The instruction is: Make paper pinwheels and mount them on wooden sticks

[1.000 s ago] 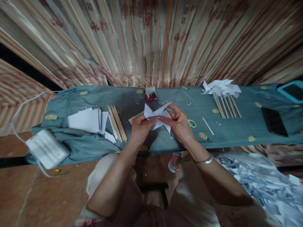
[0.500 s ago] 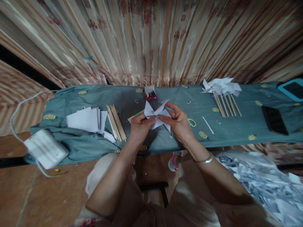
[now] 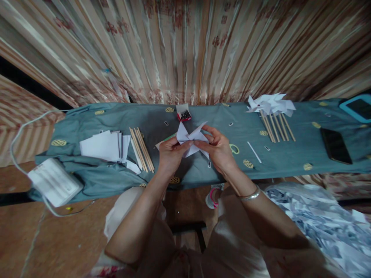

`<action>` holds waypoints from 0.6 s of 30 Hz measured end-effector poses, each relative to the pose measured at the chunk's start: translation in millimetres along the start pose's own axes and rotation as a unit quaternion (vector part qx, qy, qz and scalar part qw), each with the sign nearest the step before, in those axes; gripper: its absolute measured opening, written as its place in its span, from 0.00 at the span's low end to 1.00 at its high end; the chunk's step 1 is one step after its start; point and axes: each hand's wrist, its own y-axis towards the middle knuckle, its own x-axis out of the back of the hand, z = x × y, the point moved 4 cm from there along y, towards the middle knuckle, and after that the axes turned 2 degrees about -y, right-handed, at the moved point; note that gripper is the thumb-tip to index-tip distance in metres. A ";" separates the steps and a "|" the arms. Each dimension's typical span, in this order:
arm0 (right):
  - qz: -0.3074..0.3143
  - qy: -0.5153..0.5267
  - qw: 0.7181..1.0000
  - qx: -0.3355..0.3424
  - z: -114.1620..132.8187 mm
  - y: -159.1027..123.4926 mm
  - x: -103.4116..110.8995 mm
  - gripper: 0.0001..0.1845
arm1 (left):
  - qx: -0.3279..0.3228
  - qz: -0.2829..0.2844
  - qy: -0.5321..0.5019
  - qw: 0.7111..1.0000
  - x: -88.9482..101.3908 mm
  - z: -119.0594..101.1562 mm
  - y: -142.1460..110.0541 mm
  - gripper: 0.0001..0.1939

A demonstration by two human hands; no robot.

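A white paper pinwheel [image 3: 196,136] is held up over the middle of the cloth-covered table. My left hand [image 3: 170,153] is closed on its left side, thumb pressed near the centre. From the right, my right hand [image 3: 218,148] grips the same pinwheel, its thumb also close to the centre and the fingers behind the paper. The two thumb tips nearly meet. Just beyond stands a small open red box [image 3: 184,114] of dark little pieces, too small to name. Yellow-green scissor handles [image 3: 234,149] show beside my right hand; their blades are hidden.
Wooden sticks [image 3: 142,150] and white paper sheets [image 3: 101,146] lie at the left, near a white cabled device [image 3: 56,183]. Pinwheels on sticks [image 3: 272,104] lie at the back right. A black phone [image 3: 336,146] and a blue-framed device [image 3: 359,108] are farther right. Curtains hang behind.
Both hands still hold the pinwheel at nearly the same spot. My thumbs have shifted only slightly at its centre, and the whole view has moved a little.
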 end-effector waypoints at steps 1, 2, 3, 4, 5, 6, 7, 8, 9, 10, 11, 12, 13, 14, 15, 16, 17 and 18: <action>0.000 0.001 1.000 0.000 0.0 0.0 -0.3 0.33 | -0.001 0.000 0.001 1.000 0.2 0.5 0.2 0.16; -0.001 0.001 1.000 -0.002 -0.1 0.0 -0.5 0.33 | -0.002 0.002 0.002 1.000 0.3 0.8 0.3 0.16; -0.001 0.002 1.000 -0.003 -0.4 0.1 -0.6 0.33 | -0.005 0.002 0.003 1.000 0.5 1.0 0.3 0.15; -0.002 0.002 1.000 -0.004 -0.5 0.2 -0.6 0.33 | -0.007 0.004 0.003 1.000 0.6 1.1 0.2 0.15; -0.003 0.002 1.000 -0.004 -0.8 0.3 -0.6 0.33 | -0.010 0.004 0.003 1.000 0.8 1.1 0.2 0.14; -0.004 0.002 1.000 -0.004 -1.1 0.4 -0.6 0.32 | -0.012 0.005 0.003 1.000 0.9 1.0 0.1 0.14; -0.006 0.000 1.000 -0.004 -1.4 0.5 -0.5 0.32 | -0.014 0.005 0.004 1.000 1.1 1.0 0.1 0.13; -0.008 -0.001 1.000 -0.004 -1.6 0.5 -0.3 0.32 | -0.014 0.005 0.006 1.000 1.2 1.1 0.2 0.13; -0.009 -0.001 1.000 -0.003 -1.9 0.5 -0.2 0.31 | -0.014 0.004 0.007 1.000 1.3 1.4 0.3 0.12; -0.011 -0.002 1.000 -0.003 -2.2 0.5 -0.1 0.31 | -0.013 0.004 0.008 1.000 1.4 1.7 0.5 0.12; -0.011 -0.002 1.000 -0.002 -2.4 0.5 -0.1 0.31 | -0.013 0.003 0.009 1.000 1.4 2.1 0.8 0.12; -0.010 -0.002 1.000 -0.001 -2.5 0.4 -0.2 0.31 | -0.013 0.002 0.009 1.000 1.5 2.5 1.1 0.13; -0.009 -0.002 1.000 0.000 -2.5 0.4 -0.3 0.30 | -0.013 0.001 0.008 1.000 1.6 2.8 1.4 0.13; -0.008 -0.003 1.000 0.000 -2.5 0.3 -0.4 0.30 | -0.014 0.000 0.008 1.000 1.7 3.2 1.7 0.13; -0.007 -0.003 1.000 0.000 -2.4 0.3 -0.5 0.30 | -0.015 -0.001 0.008 1.000 1.7 3.6 1.9 0.13; -0.007 -0.003 1.000 -0.001 -2.3 0.2 -0.5 0.30 | -0.016 -0.002 0.008 1.000 1.8 4.0 2.1 0.13; -0.008 -0.002 1.000 -0.002 -2.3 0.1 -0.6 0.30 | -0.016 -0.002 0.008 1.000 1.9 4.3 2.2 0.12; -0.010 -0.001 1.000 -0.002 -2.1 0.1 -0.6 0.30 | -0.017 -0.001 0.009 1.000 2.0 4.7 2.3 0.12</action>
